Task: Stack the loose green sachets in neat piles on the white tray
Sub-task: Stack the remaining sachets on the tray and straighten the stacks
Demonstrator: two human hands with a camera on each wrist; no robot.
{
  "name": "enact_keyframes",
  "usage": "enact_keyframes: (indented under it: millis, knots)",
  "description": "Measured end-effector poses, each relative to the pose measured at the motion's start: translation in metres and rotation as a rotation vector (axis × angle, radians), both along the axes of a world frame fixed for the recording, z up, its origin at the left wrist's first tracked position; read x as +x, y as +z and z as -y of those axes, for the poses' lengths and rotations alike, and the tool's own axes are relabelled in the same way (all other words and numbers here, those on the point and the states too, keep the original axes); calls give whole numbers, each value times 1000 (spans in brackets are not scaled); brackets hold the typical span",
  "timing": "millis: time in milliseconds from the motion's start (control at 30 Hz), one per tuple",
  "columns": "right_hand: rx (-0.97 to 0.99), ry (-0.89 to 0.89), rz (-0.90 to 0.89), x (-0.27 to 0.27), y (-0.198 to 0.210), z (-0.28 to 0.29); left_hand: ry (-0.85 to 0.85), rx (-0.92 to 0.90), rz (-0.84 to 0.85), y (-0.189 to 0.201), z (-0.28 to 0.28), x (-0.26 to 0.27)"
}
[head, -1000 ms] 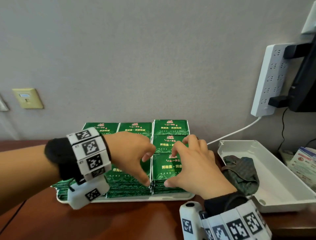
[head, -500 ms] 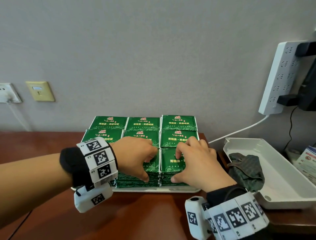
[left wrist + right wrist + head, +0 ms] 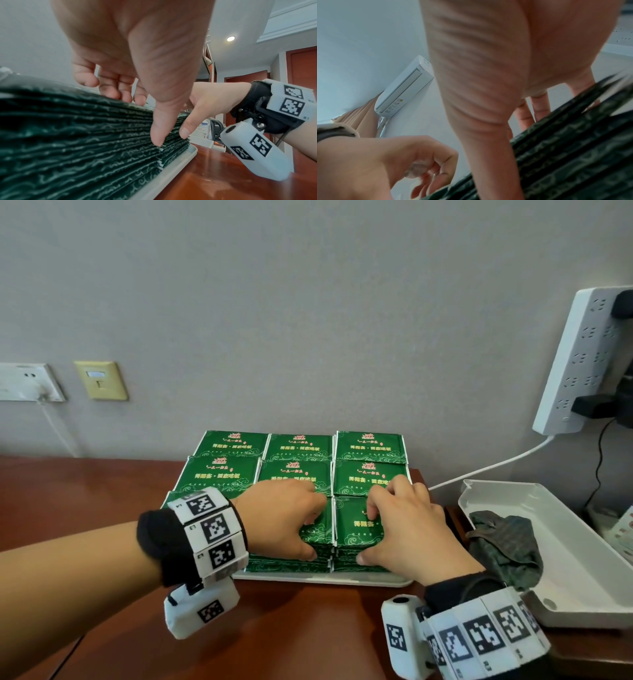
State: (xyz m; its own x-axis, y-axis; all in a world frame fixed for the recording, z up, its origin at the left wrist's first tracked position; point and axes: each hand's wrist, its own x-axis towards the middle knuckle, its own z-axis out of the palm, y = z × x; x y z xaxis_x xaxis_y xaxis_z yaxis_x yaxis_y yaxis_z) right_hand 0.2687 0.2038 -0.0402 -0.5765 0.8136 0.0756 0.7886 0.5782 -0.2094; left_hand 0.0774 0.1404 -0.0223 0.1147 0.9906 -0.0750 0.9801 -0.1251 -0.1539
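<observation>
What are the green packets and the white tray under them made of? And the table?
The green sachets look like thin glossy foil or plastic film: they shine, and their stacked edges look crinkly. The white tray seems to be smooth matte plastic, with a rounded, moulded rim. The table looks like reddish-brown varnished wood, since light reflects off it, though it could be a veneer.

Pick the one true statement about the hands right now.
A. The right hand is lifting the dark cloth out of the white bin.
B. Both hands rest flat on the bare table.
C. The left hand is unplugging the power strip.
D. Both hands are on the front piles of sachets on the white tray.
D: the left hand and right hand each sit on a front pile of green sachets on the white tray, thumbs against the front edges.
</observation>
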Motion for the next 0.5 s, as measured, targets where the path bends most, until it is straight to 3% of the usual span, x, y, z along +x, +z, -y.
enact_keyframes:
  millis: [133,233,367,500]
  knots:
    - [-15,-22,16,2,6,3,28,98,27,3,14,-5]
    - [-15,-61,26,6,11,5,146,157,-4,7,38,-22]
    - [1,-69,54,3,12,8,381,130,-94,2,70,-60]
    - [37,-11,55,-4,14,14,513,72,-106,-8,88,-84]
